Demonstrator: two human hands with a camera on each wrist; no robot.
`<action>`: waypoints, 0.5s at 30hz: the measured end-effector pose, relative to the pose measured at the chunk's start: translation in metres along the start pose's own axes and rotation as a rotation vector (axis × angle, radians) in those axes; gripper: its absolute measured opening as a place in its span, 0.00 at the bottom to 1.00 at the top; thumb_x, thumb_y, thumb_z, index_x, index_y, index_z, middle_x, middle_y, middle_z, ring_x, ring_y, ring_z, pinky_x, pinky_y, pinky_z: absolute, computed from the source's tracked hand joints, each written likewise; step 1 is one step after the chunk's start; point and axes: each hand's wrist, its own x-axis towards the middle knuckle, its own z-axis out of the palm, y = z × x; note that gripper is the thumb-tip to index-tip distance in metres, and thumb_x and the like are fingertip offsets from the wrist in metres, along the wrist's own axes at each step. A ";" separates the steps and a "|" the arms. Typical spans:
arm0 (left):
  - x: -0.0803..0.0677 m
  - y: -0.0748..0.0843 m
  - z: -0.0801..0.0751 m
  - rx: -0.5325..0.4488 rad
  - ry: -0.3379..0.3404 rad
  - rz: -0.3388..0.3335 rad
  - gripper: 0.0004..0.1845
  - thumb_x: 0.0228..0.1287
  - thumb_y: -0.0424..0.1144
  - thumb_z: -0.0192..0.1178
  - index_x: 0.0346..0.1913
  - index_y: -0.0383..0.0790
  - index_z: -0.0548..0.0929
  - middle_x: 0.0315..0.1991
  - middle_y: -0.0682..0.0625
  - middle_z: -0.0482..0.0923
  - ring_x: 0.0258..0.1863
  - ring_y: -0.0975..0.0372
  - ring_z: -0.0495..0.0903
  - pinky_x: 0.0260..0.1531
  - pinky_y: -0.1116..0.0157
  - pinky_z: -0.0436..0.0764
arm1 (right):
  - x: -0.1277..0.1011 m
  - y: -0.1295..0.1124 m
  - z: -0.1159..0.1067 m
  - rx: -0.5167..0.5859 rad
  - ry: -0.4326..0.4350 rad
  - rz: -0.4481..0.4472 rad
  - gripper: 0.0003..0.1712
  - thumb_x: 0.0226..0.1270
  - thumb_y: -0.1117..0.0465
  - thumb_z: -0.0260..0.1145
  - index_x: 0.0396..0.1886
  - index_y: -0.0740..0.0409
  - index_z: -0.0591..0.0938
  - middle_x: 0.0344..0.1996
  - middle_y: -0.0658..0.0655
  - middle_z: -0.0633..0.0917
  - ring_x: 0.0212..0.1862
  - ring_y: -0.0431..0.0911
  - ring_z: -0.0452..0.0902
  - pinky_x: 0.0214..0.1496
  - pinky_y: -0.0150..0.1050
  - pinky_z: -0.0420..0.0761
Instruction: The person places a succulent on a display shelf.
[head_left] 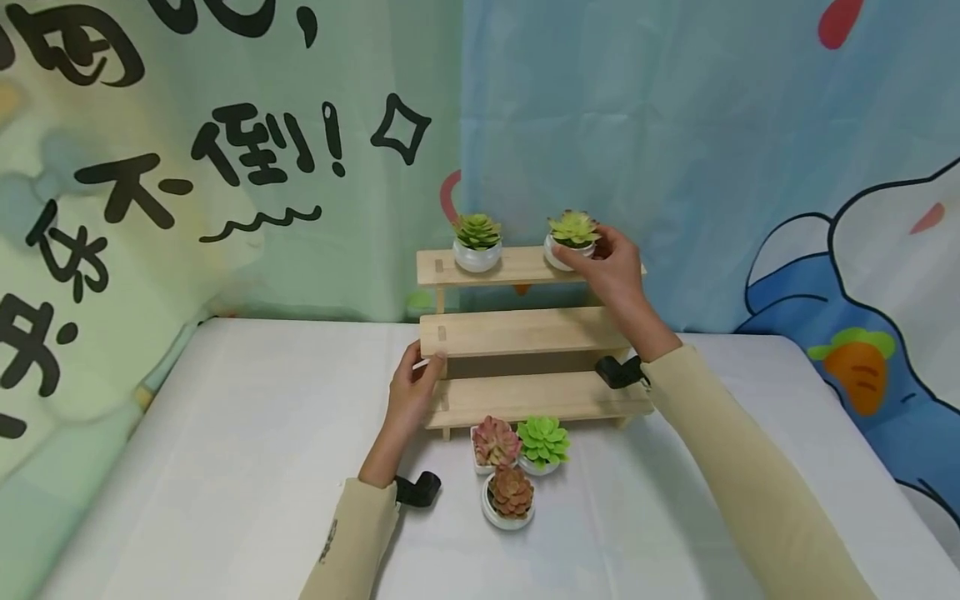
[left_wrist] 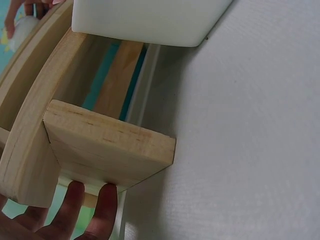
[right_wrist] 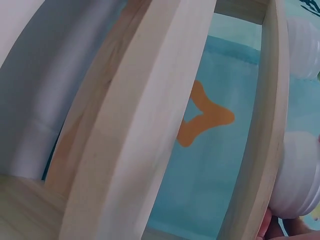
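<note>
Your succulent with yellow-green leaves [head_left: 573, 227] stands in its white pot at the right part of the top shelf [head_left: 519, 265]; your right hand [head_left: 621, 265] pinches that pot between thumb and fingers; your left hand [head_left: 411, 396] touches the left end of the wooden stand [head_left: 525, 332], its visible fingertips slightly apart, though whether they grip I cannot tell; another green succulent [head_left: 477, 242] sits leftward on the top shelf; before the stand, a pink succulent [head_left: 495, 442], a bright green one [head_left: 543, 440] and a brownish one [head_left: 512, 493] cluster on the white table [head_left: 262, 467].
</note>
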 end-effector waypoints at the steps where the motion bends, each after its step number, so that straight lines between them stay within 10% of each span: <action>1: 0.000 0.000 0.000 0.001 0.001 0.002 0.25 0.72 0.46 0.54 0.67 0.40 0.70 0.62 0.38 0.72 0.60 0.46 0.75 0.57 0.48 0.74 | 0.000 0.000 0.000 -0.001 0.001 -0.003 0.38 0.62 0.49 0.70 0.67 0.61 0.71 0.43 0.48 0.72 0.40 0.40 0.64 0.39 0.34 0.68; 15: 0.002 0.000 0.001 0.020 0.009 0.011 0.25 0.71 0.47 0.54 0.67 0.40 0.71 0.61 0.38 0.73 0.59 0.46 0.76 0.56 0.48 0.74 | -0.016 0.001 -0.016 0.092 0.030 -0.035 0.48 0.62 0.52 0.69 0.75 0.57 0.55 0.68 0.58 0.65 0.57 0.44 0.65 0.58 0.36 0.70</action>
